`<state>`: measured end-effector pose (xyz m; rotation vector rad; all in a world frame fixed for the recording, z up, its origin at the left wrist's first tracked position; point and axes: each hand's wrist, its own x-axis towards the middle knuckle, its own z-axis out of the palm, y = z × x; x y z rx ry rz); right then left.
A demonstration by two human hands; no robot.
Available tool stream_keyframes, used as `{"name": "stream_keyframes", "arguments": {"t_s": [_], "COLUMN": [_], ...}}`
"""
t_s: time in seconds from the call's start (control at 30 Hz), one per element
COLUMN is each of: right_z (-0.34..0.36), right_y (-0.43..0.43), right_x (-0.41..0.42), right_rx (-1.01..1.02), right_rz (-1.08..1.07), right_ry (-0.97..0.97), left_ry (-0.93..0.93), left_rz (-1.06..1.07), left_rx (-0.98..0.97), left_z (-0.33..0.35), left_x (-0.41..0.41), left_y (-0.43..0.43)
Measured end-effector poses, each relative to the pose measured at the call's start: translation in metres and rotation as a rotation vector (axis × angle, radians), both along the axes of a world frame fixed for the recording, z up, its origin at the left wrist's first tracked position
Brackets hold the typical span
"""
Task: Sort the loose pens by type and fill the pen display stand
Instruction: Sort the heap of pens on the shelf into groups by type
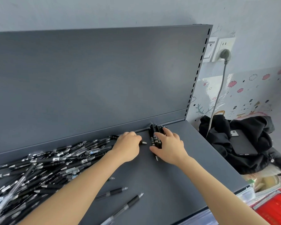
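A big heap of loose black pens (39, 166) covers the left of the dark grey shelf (177, 184). Against the back panel lies a small aligned row of black pens (155, 135), tips toward me. My right hand (169, 146) rests over this row, fingers and thumb curled around its right and near side. My left hand (128, 146) grips one black pen (143, 142), whose silver tip pokes out toward the row. Two single pens (113, 192) (126, 207) lie near the front edge.
The shelf's upright back panel (88, 78) stands behind. To the right, off the shelf, are a black garment with a phone (243, 143), a grey cable (217, 98) from a wall socket, and a red crate (276, 208).
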<state>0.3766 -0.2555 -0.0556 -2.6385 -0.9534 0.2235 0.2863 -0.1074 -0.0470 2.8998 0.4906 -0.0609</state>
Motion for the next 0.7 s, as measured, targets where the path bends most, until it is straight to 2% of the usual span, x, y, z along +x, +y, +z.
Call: {"name": "stream_keyframes", "arguments": {"t_s": [0.33,0.4,0.5,0.6,0.7], "right_z": [-0.002,-0.001,-0.001,0.003,0.006], "right_y": [0.001,0.001,0.002,0.004,0.007], "right_x": [-0.003,-0.007,-0.017,-0.036,-0.059], "right_rx": [-0.072,-0.015,0.174,0.289,0.299], "right_rz": [0.04,0.032,0.074,0.127,0.236], "right_ry": [-0.01,-0.04,-0.144,-0.093,-0.024], "left_ry": [0.019,-0.021,-0.085,-0.126,-0.145], "left_rz": [-0.188,-0.184,-0.161,-0.14,-0.105], "left_rx": [-0.119,-0.131,-0.11,-0.103,-0.112], "left_z": [-0.001,0.001,0.003,0.007,0.01], "left_x": [-0.042,-0.05,-0.065,-0.085,-0.111], "left_y": [0.011,0.013,0.019,0.023,0.025]}}
